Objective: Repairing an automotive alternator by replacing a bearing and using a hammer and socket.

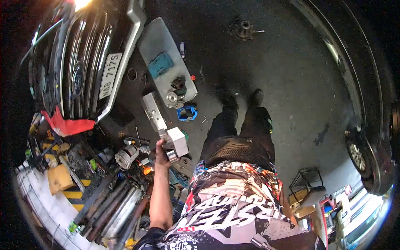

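My left hand [161, 155] is raised out to my left, its fingers closed around a small white box [179, 141]. A shiny silver cylinder [171, 156] shows against the box's near side; whether the hand grips it too I cannot make out. Just past the hand lies a long pale metal-looking piece [154, 111] with holes in it. My right arm hangs by my side, and its hand is out of sight.
A grey tray [166, 39] on the floor bears a teal cloth [160, 65] and greasy metal parts [177, 89]; a blue plastic holder [187, 113] lies beside it. A vehicle front [79, 62] stands left, a dark car [366, 104] right. Pipes and tools [112, 208] crowd the lower left. A metal hub [243, 31] lies ahead.
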`<move>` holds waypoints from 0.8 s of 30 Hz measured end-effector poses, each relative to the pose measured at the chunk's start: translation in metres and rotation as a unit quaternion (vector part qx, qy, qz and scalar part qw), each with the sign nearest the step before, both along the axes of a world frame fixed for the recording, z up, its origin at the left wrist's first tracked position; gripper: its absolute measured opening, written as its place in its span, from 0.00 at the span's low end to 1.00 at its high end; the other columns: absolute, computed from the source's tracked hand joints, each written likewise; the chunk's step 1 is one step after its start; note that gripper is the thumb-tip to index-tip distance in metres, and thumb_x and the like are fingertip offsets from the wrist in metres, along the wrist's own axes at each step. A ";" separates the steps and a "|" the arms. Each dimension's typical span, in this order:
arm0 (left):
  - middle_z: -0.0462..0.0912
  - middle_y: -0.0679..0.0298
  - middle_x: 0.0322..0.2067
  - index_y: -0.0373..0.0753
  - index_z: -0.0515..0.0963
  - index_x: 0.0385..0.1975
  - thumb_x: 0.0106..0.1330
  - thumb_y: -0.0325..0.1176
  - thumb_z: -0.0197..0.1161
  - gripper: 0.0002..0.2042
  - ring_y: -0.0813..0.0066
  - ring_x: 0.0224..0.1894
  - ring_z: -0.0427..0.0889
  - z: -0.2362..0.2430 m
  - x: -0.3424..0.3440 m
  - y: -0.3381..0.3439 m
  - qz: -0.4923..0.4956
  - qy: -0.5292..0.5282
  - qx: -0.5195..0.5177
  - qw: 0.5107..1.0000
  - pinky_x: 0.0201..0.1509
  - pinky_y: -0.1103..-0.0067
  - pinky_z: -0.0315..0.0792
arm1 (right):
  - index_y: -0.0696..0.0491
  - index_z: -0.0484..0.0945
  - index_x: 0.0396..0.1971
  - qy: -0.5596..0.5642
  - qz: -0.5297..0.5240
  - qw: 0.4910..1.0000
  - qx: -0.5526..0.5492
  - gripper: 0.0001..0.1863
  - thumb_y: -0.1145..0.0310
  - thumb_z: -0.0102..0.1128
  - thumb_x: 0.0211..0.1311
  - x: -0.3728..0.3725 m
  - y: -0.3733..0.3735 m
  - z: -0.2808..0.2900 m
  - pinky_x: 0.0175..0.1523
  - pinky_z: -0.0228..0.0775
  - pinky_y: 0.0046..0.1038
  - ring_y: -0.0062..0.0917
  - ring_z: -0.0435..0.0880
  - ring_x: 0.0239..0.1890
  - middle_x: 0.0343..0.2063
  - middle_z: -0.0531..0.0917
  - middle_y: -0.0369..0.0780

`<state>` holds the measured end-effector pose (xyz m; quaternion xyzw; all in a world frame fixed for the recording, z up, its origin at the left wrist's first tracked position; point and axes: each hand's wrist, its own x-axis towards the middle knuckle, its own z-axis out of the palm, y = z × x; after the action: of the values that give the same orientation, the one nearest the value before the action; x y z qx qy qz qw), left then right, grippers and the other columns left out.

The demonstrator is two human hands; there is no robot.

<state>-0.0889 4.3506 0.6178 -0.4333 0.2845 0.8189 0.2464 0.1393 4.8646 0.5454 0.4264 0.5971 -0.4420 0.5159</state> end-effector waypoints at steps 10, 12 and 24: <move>0.82 0.58 0.34 0.39 0.71 0.49 0.57 0.55 0.56 0.28 0.63 0.25 0.84 -0.013 0.045 -0.023 0.104 -0.034 -0.045 0.993 0.17 0.70 0.80 | 0.57 0.75 0.42 0.015 0.136 0.991 -0.010 0.14 0.63 0.53 0.65 -0.053 0.010 0.030 0.40 0.71 0.27 0.22 0.78 0.32 0.32 0.80 0.35; 0.82 0.57 0.33 0.39 0.71 0.49 0.57 0.55 0.56 0.28 0.64 0.25 0.84 -0.017 0.057 -0.030 0.117 -0.036 -0.045 0.991 0.17 0.71 0.80 | 0.57 0.75 0.42 0.059 0.160 0.985 -0.005 0.13 0.63 0.53 0.65 -0.091 0.014 0.038 0.39 0.72 0.26 0.22 0.78 0.31 0.31 0.81 0.35; 0.78 0.43 0.42 0.35 0.64 0.58 0.50 0.59 0.59 0.40 0.50 0.37 0.83 -0.054 0.117 -0.021 0.185 0.055 0.055 0.980 0.22 0.70 0.82 | 0.59 0.79 0.41 0.427 0.250 0.869 0.016 0.12 0.68 0.56 0.63 -0.410 -0.087 0.095 0.40 0.71 0.22 0.19 0.77 0.32 0.34 0.79 0.37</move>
<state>0.0282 4.3297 0.5637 -0.4186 0.1665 0.8874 0.0980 -0.2709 4.7772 0.6408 0.0407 0.8530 -0.4271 0.2970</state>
